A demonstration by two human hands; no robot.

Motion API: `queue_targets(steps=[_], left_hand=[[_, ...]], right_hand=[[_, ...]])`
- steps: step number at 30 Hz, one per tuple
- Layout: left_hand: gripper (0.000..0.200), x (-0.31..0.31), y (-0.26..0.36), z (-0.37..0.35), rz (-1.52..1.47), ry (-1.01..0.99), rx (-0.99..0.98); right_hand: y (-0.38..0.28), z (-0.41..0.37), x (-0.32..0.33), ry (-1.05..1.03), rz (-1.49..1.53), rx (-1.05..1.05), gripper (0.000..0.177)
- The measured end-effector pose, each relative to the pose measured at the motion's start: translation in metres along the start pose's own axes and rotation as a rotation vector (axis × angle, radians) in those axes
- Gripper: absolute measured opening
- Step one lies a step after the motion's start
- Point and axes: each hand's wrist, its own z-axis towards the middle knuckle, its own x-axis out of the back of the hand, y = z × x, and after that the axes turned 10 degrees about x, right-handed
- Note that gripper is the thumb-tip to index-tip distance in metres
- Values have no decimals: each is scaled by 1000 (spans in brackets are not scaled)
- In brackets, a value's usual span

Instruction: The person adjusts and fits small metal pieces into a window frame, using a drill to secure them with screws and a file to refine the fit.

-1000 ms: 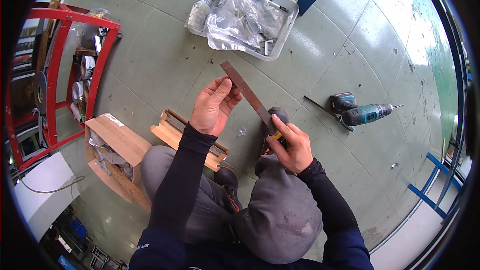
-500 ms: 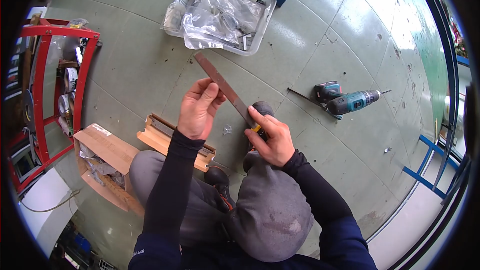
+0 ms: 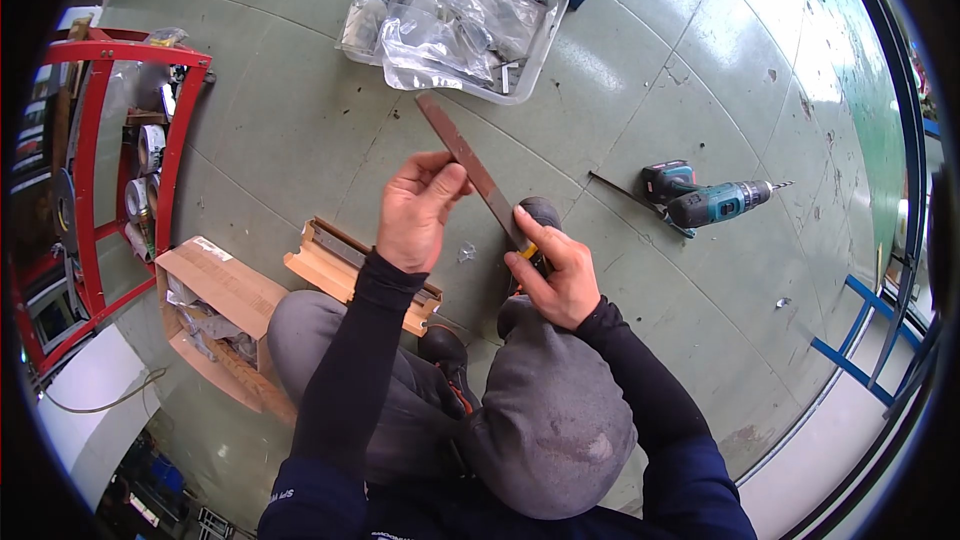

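A long flat file [image 3: 480, 178], its blade reddish brown, slants in front of me above the floor, with its tip up and to the left. My right hand [image 3: 558, 278] is closed round its handle end, where a bit of yellow shows; the index finger lies along the blade. My left hand [image 3: 418, 210] pinches at the middle of the blade with thumb and fingertips; some fingers are hidden behind it. Below my left forearm lies an open narrow cardboard box [image 3: 308, 268] with a dark metal strip in it.
A white plastic tub [image 3: 548, 40] holding clear plastic bags stands ahead. Right, a teal cordless drill [image 3: 708, 203] lies on the floor beside a thin dark bar [image 3: 622, 190]. Left are an open carton [image 3: 235, 285] and a red metal rack [image 3: 175, 155]. A blue frame [image 3: 850, 360] stands far right.
The view has shifted slightly, so everything sits a little further right. Both hands keep nearly the same hold on the file.
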Motion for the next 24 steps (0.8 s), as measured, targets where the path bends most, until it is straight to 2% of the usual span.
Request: queue_targets(steps=[8,9,12,13,16,18,20,21,24], left_hand=[[21,-2,-4,-1,-12,-12,2],[21,2,-17,0,11,-71,59],[19,-7,-21,-4,-54,-47,70],[18,-1,-17,-1,-94,-34,58],[17,26,-23,15,-172,135,31],[16,59,-67,33,135,364,75],[21,96,-118,48,456,624,154],[23,115,-139,56,538,704,185],[27,135,-154,59,723,758,194]], right_hand=[[6,1,-6,54,13,13,56],[5,3,-7,71,17,3,56],[5,4,-8,103,49,-23,56],[13,-5,-6,37,7,-61,55],[29,-28,-2,-45,-49,-83,55],[48,-45,-3,-21,-162,-98,55],[52,-56,1,-61,-136,-385,55],[57,-60,-2,-14,-105,-376,55],[68,-80,-8,87,-30,-436,54]])
